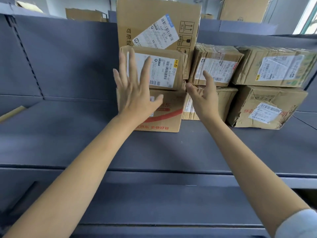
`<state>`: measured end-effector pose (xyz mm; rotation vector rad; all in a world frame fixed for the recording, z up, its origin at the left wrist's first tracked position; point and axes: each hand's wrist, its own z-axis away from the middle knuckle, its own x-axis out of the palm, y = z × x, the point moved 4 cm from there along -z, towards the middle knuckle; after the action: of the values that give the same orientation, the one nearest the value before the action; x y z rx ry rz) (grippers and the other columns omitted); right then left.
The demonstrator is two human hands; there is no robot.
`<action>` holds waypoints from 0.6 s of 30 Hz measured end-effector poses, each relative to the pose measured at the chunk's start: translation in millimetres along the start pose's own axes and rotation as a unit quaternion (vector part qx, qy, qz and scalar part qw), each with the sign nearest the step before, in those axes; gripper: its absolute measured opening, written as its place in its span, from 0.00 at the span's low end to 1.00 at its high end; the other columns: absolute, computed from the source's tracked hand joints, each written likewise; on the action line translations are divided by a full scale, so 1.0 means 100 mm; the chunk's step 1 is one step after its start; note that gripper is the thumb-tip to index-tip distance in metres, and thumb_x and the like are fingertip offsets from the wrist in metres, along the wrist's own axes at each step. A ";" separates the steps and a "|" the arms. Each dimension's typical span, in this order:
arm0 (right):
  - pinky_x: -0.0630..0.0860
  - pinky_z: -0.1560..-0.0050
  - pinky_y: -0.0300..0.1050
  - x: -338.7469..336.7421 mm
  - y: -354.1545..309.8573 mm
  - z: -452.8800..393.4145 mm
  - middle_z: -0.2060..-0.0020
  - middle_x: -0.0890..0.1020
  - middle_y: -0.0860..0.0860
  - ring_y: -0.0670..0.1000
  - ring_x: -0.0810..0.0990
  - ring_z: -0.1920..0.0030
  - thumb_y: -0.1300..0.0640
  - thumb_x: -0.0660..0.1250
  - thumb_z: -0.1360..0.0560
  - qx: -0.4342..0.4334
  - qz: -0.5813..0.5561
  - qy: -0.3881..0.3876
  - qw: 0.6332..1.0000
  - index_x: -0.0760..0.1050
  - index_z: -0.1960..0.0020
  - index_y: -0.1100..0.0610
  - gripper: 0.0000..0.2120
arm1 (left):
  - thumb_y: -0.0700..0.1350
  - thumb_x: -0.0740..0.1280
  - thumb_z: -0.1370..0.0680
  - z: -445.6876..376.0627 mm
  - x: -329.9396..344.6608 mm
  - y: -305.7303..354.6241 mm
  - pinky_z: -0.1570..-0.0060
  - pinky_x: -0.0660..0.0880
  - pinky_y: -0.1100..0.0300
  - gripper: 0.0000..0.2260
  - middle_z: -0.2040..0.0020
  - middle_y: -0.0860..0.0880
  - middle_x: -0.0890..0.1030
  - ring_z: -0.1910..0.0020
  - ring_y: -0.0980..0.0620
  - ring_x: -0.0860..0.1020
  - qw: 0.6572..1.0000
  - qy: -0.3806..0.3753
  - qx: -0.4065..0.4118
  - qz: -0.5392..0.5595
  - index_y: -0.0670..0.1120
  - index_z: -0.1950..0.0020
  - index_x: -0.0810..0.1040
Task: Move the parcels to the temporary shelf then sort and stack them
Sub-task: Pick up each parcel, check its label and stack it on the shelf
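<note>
My left hand fingers straight, spread wide, hold nothing, over front of small labelled parcel. My right hand fingers loosely curled, empty, at gap beside it. Small parcel sits atop red-printed box, tall carton behind. Four more parcels stacked in twos to right. All on grey shelf.
</note>
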<state>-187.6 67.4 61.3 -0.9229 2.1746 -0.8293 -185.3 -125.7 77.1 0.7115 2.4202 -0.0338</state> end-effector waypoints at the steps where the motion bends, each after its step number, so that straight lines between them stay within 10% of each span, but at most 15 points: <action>1: 0.57 0.30 0.38 -0.06 0.01 0.08 0.26 0.62 0.53 0.49 0.59 0.26 0.51 0.65 0.22 0.002 0.011 0.006 1.000 0.57 0.25 0.59 0.31 | 0.51 0.72 0.32 0.04 0.03 0.08 0.33 0.50 0.32 0.40 0.25 0.32 0.50 0.26 0.32 0.47 1.000 -0.008 0.020 -0.001 0.46 0.26 0.54; 7: 0.58 0.27 0.49 -0.65 0.17 0.56 0.27 0.64 0.55 0.53 0.60 0.26 0.54 0.68 0.24 0.037 0.112 0.041 0.992 0.60 0.26 0.59 0.30 | 0.46 0.71 0.33 0.27 0.31 0.63 0.31 0.53 0.34 0.31 0.26 0.35 0.58 0.27 0.33 0.52 0.989 -0.047 0.119 0.076 0.43 0.31 0.66; 18: 0.52 0.34 0.35 -2.80 0.26 1.72 0.22 0.50 0.52 0.50 0.51 0.23 0.49 0.66 0.23 0.186 0.238 0.178 0.937 0.57 0.24 0.52 0.31 | 0.42 0.71 0.29 0.56 0.35 2.65 0.31 0.54 0.37 0.33 0.26 0.37 0.59 0.27 0.33 0.54 0.917 -0.155 0.255 0.265 0.39 0.27 0.61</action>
<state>85.2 247.4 21.1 -0.0466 2.2799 -1.1631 -45.7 107.3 48.6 1.4562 1.8504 -0.5312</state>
